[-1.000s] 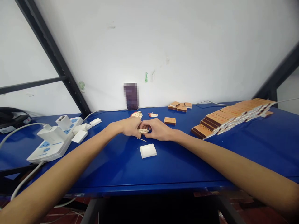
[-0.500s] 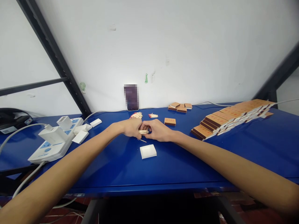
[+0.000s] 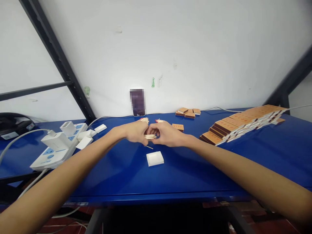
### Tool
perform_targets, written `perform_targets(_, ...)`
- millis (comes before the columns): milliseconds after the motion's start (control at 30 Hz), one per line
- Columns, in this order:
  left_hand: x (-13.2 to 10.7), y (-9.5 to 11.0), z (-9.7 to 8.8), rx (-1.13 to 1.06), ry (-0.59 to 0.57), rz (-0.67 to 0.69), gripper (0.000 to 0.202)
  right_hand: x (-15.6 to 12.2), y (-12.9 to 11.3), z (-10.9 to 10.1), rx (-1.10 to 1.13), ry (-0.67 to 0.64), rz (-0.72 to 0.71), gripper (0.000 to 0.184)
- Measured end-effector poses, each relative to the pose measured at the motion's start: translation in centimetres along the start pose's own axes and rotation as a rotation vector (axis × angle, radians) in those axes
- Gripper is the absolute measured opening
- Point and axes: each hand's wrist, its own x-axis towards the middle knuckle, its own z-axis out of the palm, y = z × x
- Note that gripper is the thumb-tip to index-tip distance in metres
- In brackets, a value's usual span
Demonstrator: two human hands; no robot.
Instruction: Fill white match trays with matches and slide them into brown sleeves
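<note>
A small bundle of matchsticks [image 3: 150, 136] lies sideways between my hands, just above the blue table. My left hand [image 3: 136, 132] is closed on its left end, and my right hand [image 3: 168, 134] pinches the right end. One loose matchstick [image 3: 148, 147] lies on the table just below my left thumb. Nearer to me sits a white matchbox tray [image 3: 155, 159]. Behind my left hand is a heap of red-tipped matches [image 3: 144, 120], partly covered by the hand. A smaller heap of matches [image 3: 159, 121] shows beyond my right hand.
One matchbox [image 3: 178, 126] lies past my right wrist; several matchboxes [image 3: 188, 112] sit by the wall. A long stepped stack of matchboxes [image 3: 241, 120] is at right. A phone [image 3: 137, 102] leans on the wall. At left are a power strip [image 3: 60, 149] and white pieces [image 3: 84, 142].
Both hands stay on the matchstick bundle and have shifted slightly; the left now covers more of the heap behind it. The right hand has risen a little and partly overlaps the single matchbox.
</note>
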Motion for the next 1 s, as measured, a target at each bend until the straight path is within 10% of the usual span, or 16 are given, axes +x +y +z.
perform_targets(300, -1.9, 3.8, 1.4, -0.141, -0.133, -0.008, 0.026, -4.1, -3.0, 0.0, 0.153, -0.088, 0.138, 0.017)
perform_targets(1000, -3.6, 3.6, 1.2, -0.153, -0.001, 0.009, 0.017, -4.7, -2.2, -0.6, 0.054, -0.127, 0.135, 0.015)
